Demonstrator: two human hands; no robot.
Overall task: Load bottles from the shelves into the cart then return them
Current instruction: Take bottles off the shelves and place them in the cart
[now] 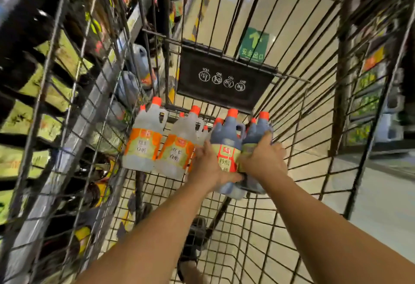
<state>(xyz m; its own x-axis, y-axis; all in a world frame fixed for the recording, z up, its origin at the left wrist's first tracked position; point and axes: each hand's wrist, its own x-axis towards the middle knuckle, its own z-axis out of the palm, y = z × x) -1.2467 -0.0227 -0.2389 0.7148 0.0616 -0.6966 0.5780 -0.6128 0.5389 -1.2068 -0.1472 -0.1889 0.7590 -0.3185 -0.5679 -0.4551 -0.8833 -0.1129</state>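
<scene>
Two hands: left hand (208,167) grip round red-label bottle (226,140), fingertips hidden behind it; right hand (262,160) grip round neighbouring bottle (257,132).

Green floor sign (253,45) reads 安全出口 w/ arrow; bottle labels (143,146) blurred.

Both of my arms come into view bare. The left forearm (157,227) fills the bottom centre of the frame and the right forearm (325,227) the lower right, with uncovered wrists. My left hand (208,167) and right hand (262,160), mid-frame, are bare as well. At the bottom centre I make out a foot (188,268) under a dark strap (187,255), blurred; I cannot tell the kind of footwear.
</scene>
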